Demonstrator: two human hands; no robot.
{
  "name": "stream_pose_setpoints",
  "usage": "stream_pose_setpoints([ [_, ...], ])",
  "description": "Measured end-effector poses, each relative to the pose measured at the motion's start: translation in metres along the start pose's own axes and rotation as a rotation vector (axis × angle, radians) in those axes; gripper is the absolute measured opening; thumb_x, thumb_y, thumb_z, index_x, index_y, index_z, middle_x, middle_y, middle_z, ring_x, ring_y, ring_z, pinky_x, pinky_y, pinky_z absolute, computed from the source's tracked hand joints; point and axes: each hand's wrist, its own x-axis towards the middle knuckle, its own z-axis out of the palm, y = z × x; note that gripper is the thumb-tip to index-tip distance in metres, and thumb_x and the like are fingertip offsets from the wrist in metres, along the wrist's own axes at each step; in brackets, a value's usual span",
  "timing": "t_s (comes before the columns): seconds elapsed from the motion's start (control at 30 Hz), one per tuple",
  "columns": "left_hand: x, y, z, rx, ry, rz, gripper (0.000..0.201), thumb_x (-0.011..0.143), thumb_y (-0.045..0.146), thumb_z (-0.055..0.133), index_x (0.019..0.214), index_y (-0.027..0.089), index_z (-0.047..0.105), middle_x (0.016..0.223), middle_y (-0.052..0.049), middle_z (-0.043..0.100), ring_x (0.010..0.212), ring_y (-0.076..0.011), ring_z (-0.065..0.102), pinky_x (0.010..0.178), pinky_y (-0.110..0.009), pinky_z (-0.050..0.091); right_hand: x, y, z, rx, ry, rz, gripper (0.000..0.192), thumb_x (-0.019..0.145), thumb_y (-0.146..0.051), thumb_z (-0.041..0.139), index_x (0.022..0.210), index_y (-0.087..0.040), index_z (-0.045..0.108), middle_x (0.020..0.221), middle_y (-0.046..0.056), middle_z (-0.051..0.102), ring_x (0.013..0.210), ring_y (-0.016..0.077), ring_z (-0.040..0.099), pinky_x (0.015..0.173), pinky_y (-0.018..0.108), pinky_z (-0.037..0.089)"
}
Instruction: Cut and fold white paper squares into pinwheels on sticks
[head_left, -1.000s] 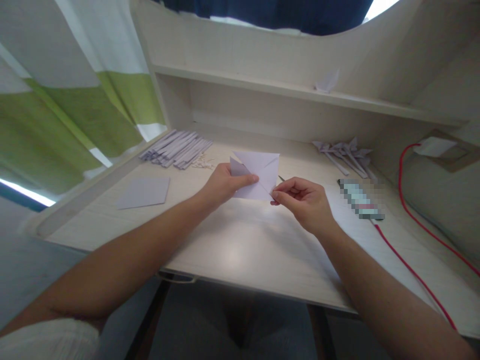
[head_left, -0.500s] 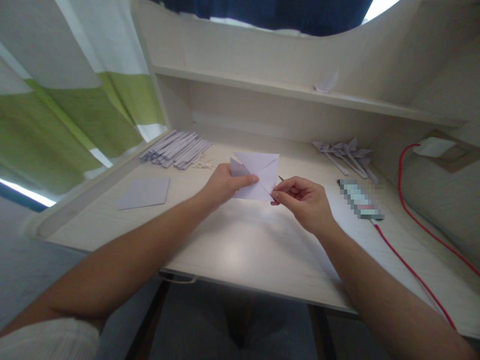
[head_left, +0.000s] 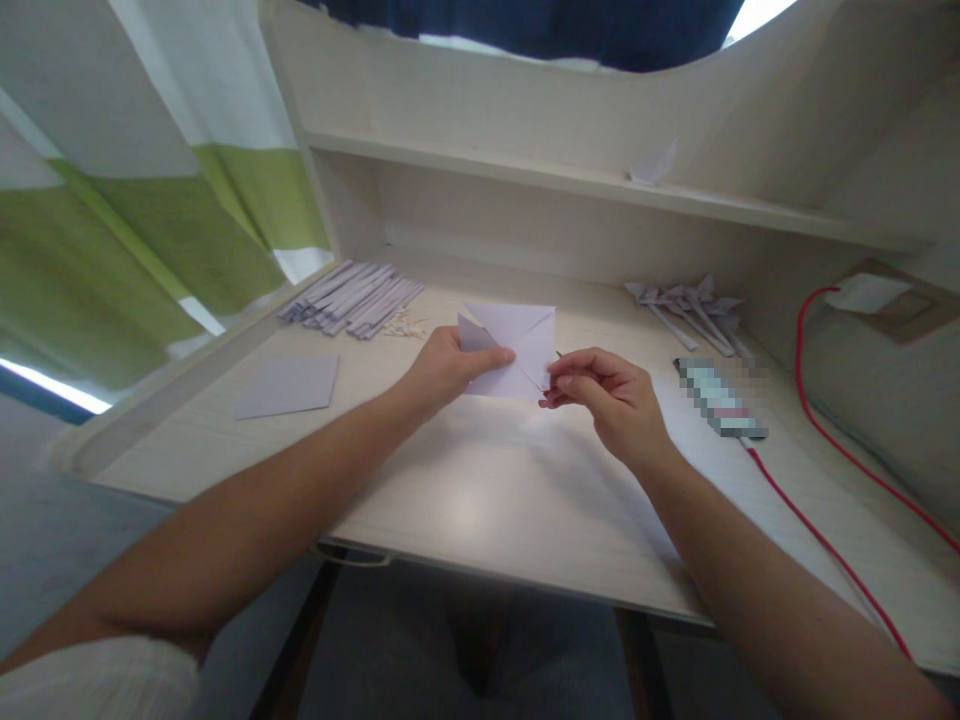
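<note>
1) My left hand [head_left: 446, 365]: thumb closed over folded paper [head_left: 531, 345], other fingers hidden behind it; paper held mid-frame
2) My right hand [head_left: 619, 400]: fingers curled nearly closed at the paper's lower right corner, can't tell if pinching it
3) Paper strips [head_left: 352, 298] left of centre, flat sheet [head_left: 289, 385] below them, phone [head_left: 716, 398] at right

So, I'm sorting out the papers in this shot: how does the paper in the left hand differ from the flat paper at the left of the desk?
The held paper is raised in the left hand, while the flat paper lies on the desk. Diagonal lines cross the held paper; none show on the flat paper. Both look pale.
</note>
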Motion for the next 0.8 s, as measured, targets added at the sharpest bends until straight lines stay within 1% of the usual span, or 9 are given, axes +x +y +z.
stream_pose_setpoints([
  [0.07,-0.0001,-0.0002,0.0001,-0.014,-0.001,0.0,0.027,0.064,0.035,0.088,0.071,0.014,0.073,0.071,-0.001,0.072,0.061,-0.013,0.061,0.06,-0.024,0.048,-0.001,-0.0001,0.0005,-0.039,0.001,-0.009,0.014,0.074,-0.019,0.082,0.088,-0.02,0.078,0.075,0.001,0.078,0.067,0.0185,0.075,0.068,0.034,0.063],
  [0.13,-0.0002,-0.0003,0.0004,-0.028,-0.002,-0.007,0.027,0.064,0.035,0.088,0.071,0.014,0.073,0.07,-0.001,0.072,0.06,-0.0128,0.061,0.06,-0.025,0.048,-0.002,0.0006,0.0007,-0.079,-0.004,-0.023,0.015,0.072,-0.018,0.084,0.086,-0.02,0.079,0.077,0.002,0.079,0.07,0.0188,0.075,0.069,0.034,0.062],
  [0.23,-0.0006,0.0004,0.0011,-0.031,-0.001,-0.015,0.027,0.064,0.034,0.088,0.075,0.014,0.075,0.073,-0.002,0.074,0.062,-0.0138,0.063,0.061,-0.025,0.049,-0.0031,0.0021,-0.0009,-0.157,-0.007,-0.04,0.01,0.075,-0.02,0.085,0.084,-0.021,0.081,0.079,0.004,0.08,0.071,0.0193,0.075,0.069,0.034,0.061],
  [0.33,-0.0008,0.0014,0.0015,-0.008,0.007,-0.011,0.026,0.064,0.034,0.087,0.073,0.014,0.074,0.071,-0.002,0.073,0.061,-0.0138,0.062,0.061,-0.026,0.049,-0.0036,0.0029,-0.0045,-0.227,-0.008,-0.048,0.011,0.078,-0.024,0.085,0.088,-0.021,0.084,0.081,0.005,0.081,0.073,0.0209,0.075,0.069,0.036,0.061],
  [0.47,0.0,0.0015,0.001,-0.005,0.008,-0.011,0.026,0.064,0.034,0.087,0.073,0.014,0.074,0.069,-0.001,0.072,0.059,-0.0127,0.06,0.06,-0.025,0.047,-0.0038,0.0021,-0.0083,-0.234,-0.023,-0.048,0.015,0.082,-0.031,0.085,0.092,-0.02,0.085,0.083,0.007,0.082,0.076,0.0224,0.077,0.071,0.037,0.061],
  [0.63,0.0006,0.0015,0.0009,-0.016,-0.005,-0.01,0.023,0.065,0.032,0.087,0.072,0.013,0.074,0.067,0.0,0.07,0.057,-0.0113,0.058,0.057,-0.023,0.045,-0.0032,0.0008,-0.0081,-0.234,-0.035,-0.044,0.011,0.083,-0.03,0.085,0.089,-0.021,0.085,0.084,0.006,0.082,0.076,0.0212,0.076,0.073,0.035,0.059],
  [0.8,-0.0008,0.0024,0.0015,0.002,-0.003,-0.003,0.024,0.065,0.033,0.086,0.069,0.014,0.073,0.064,0.0,0.069,0.056,-0.0113,0.057,0.057,-0.024,0.046,-0.0009,0.0035,-0.0086,-0.253,-0.084,-0.064,0.01,0.086,-0.03,0.081,0.089,-0.021,0.083,0.084,0.005,0.081,0.076,0.0198,0.074,0.072,0.034,0.058],
])
